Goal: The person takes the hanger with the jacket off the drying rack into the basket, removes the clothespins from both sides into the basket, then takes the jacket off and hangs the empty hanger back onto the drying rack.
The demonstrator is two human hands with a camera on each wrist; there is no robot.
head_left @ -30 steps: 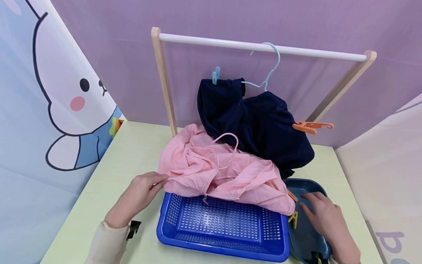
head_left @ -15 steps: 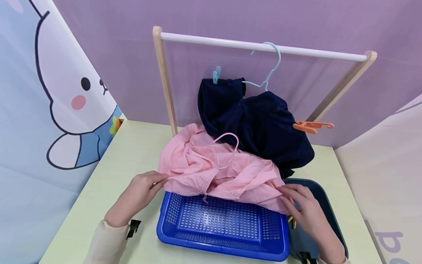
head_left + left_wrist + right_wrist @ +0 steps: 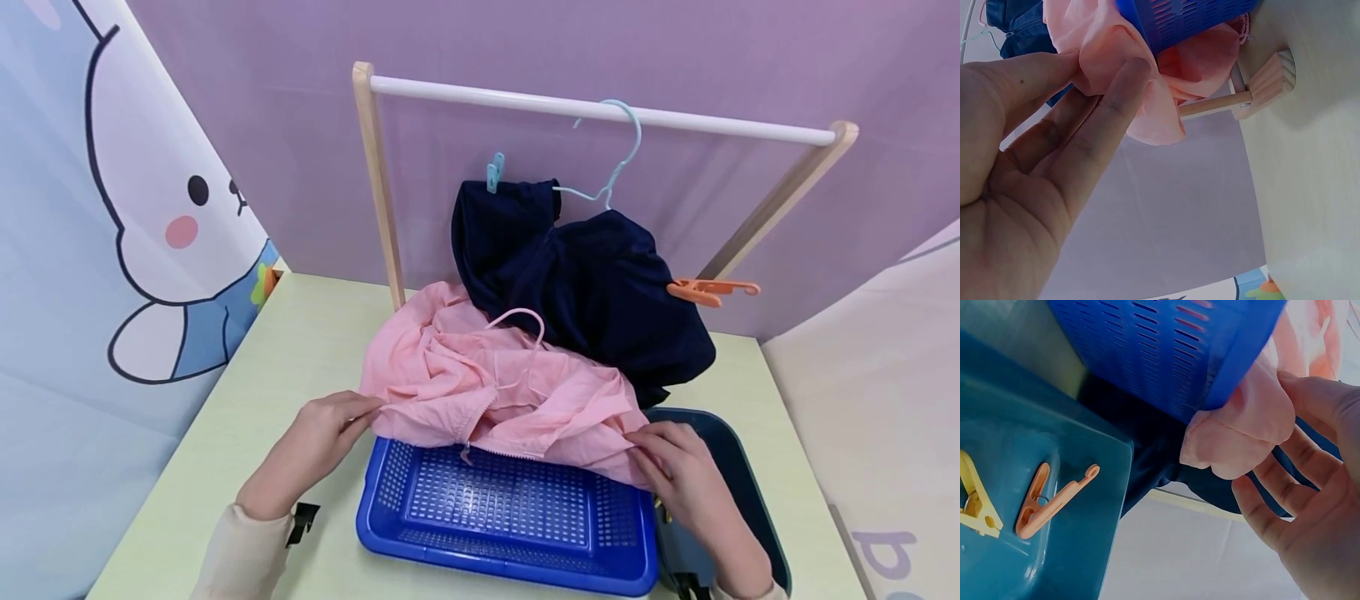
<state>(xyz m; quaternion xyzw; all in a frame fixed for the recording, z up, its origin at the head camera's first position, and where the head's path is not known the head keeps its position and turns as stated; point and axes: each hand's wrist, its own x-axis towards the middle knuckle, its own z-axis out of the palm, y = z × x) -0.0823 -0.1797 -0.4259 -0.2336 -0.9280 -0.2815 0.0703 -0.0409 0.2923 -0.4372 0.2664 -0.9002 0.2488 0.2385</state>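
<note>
A pink zip jacket point(image 3: 435, 367) lies bunched over the back of a blue basket point(image 3: 510, 562), and a pink hanger point(image 3: 538, 329) pokes up from its neck. At the jacket's left end, my left hand point(image 3: 318, 437) pinches the fabric between thumb and fingers, as the left wrist view also shows. My right hand point(image 3: 693, 475) pinches the jacket's right end above the basket's corner. In the right wrist view the pink cloth point(image 3: 1241, 431) sits between thumb and fingers. The zipper point(image 3: 483, 408) runs along the jacket's front edge, partly undone.
Behind stands a wooden rack with a white rail point(image 3: 480, 96). A navy garment point(image 3: 600, 283) hangs there on a light-blue hanger point(image 3: 622, 158), with a blue clothespin point(image 3: 495, 172) and an orange clothespin point(image 3: 705, 290) on it. Right of the basket, a teal tray point(image 3: 1085, 550) holds yellow and orange clothespins point(image 3: 1047, 506).
My right hand has moved left from over the teal tray to the jacket's right end and taken hold of the fabric. My left hand has kept its grip in place.
</note>
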